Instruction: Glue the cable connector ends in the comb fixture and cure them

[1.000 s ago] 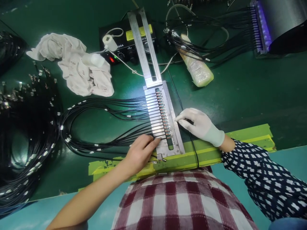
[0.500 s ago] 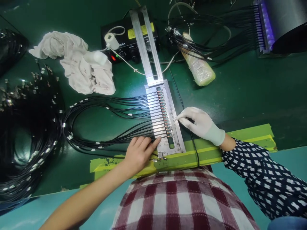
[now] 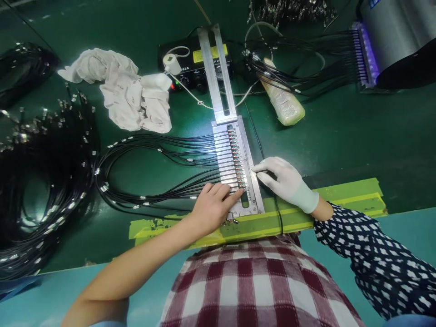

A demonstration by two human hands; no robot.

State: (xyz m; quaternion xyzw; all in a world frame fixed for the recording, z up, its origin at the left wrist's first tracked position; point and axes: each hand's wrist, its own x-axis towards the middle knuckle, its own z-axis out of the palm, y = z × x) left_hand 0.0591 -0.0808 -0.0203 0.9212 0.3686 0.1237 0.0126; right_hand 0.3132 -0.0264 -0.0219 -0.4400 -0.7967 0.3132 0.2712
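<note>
A metal fixture plate (image 3: 250, 168) lies on the table, with a row of black cables (image 3: 190, 141) laid across it. Their stripped ends and small connectors (image 3: 236, 154) line up over a slot. My bare left hand (image 3: 213, 206) rests at the plate's lower left, fingers extended, the index fingertip touching the lowest connectors. My right hand (image 3: 288, 181), in a white glove, is at the plate's right edge. Its thumb and index tips come together there; whatever is between them is too small to make out. Leftward, the cables loop round in a coil.
A black control box (image 3: 194, 81) stands behind the fixture's slotted metal arm (image 3: 213, 77). White cloths (image 3: 136, 100) and a big cable bundle (image 3: 41, 181) are at left. At right lie a plastic-wrapped object (image 3: 286, 106) and a purple-lit machine (image 3: 369, 59). Yellow-green tape (image 3: 350, 195) edges the table.
My left hand has moved right and slightly up, its index fingertip going from the plate's cable side onto the connectors. My right hand stays at the plate's edge. The view has shifted slightly.
</note>
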